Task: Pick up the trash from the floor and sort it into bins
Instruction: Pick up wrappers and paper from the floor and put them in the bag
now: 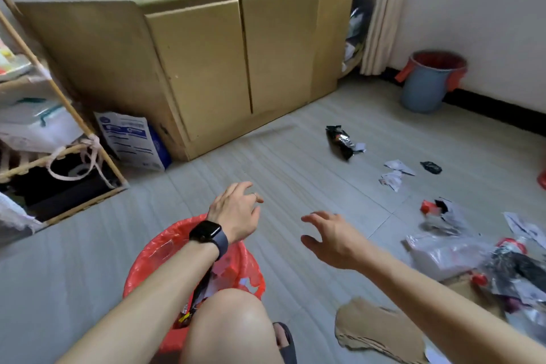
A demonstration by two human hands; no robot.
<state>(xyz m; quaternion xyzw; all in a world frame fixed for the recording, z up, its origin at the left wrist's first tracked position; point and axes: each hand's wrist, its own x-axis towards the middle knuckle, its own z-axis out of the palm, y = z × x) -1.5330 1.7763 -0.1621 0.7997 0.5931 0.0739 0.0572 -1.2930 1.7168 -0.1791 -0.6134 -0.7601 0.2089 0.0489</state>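
Observation:
My left hand (237, 211), with a dark watch on the wrist, hovers just past the far rim of a bin lined with a red bag (141, 260); its fingers are relaxed and hold nothing. My right hand (331, 238) is spread above bare floor, empty too. Trash lies to the right: a black snack wrapper (341, 142), white paper scraps (394, 174), a small black crumpled piece (431, 167), and a pile of plastic bags and wrappers (472, 254). A torn piece of cardboard (375, 331) lies near my right forearm. The red-lined bin holds some wrappers.
A blue bin with a red liner (428, 83) stands by the far right wall. A tan cabinet (224, 68) runs along the back, a bamboo shelf (44, 133) stands at left with a white and blue bag (133, 142) beside it. My knee (233, 325) is at the bottom.

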